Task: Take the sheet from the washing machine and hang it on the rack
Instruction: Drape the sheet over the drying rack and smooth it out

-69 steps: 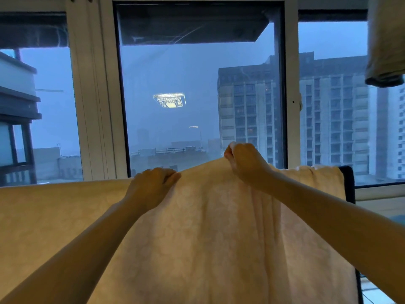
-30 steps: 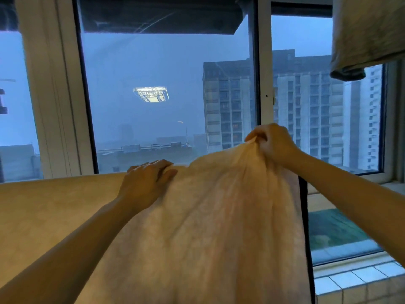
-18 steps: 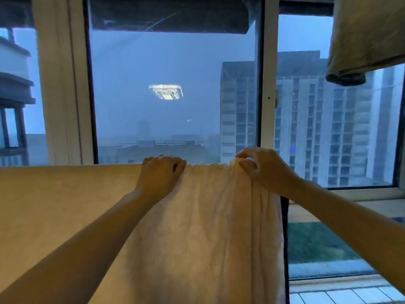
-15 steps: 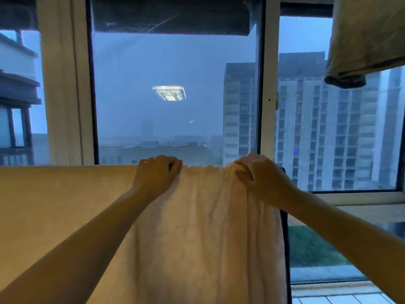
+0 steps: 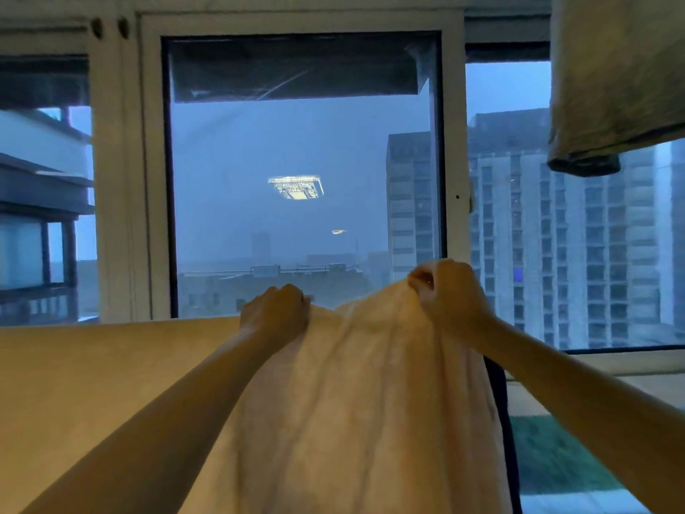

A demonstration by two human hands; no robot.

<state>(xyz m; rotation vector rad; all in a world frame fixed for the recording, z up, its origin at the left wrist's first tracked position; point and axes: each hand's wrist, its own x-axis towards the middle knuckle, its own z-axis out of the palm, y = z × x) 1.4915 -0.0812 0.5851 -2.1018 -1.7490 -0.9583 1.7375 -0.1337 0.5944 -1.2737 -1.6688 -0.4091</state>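
Note:
A pale cream sheet (image 5: 352,421) hangs in front of me over a rack bar that it hides; its top edge runs level across the left half of the view. My left hand (image 5: 276,313) grips the sheet's top edge near the middle. My right hand (image 5: 446,291) pinches a bunched fold of the sheet and holds it lifted above the edge line. A dark upright edge (image 5: 498,402) shows along the sheet's right side.
A large window (image 5: 296,172) with white frames stands directly behind the sheet, with tower blocks outside. Another grey cloth (image 5: 615,87) hangs at the top right. A sill and tiled ledge (image 5: 593,372) lie at the lower right.
My right hand has lifted its fold of the sheet up from the level top edge, so the cloth peaks there. My left hand keeps its grip at the edge.

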